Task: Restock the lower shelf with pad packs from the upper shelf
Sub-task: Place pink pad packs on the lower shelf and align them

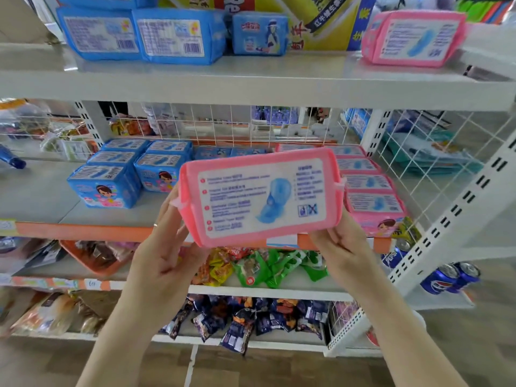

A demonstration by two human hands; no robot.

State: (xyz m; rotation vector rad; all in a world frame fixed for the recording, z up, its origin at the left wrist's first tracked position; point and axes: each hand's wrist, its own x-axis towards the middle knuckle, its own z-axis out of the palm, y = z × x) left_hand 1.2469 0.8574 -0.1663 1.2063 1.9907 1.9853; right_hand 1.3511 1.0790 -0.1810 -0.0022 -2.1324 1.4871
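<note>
In front of the lower shelf [42,196], at mid-frame, I see the pink pack [259,199] held up in the air w/ both hands. Its printed back faces me, long side approx level, tilted a bit up to the R. It sits clear of the shelf board, just L of the pink row [371,202] and overlapping it in view.

L hand [164,252] grips the pack's L end: fingers run up along and behind that end, thumb under the bottom edge. There's a ring [155,225] on one finger. R hand [343,247] grips the bottom R corner, thumb below, fingers hidden behind the pack, so I can't tell how far they curl.

The pink row stands front to back at the R side of the lower shelf. Blue packs [111,182] are grouped at its L-centre, w/ bare board further L.

On the upper shelf [279,71]: a spare pack [413,37], also pink, at the R, and big blue packs [139,34] at the L.

Below: snack bags [268,266], and cans [449,277] off to the R.
</note>
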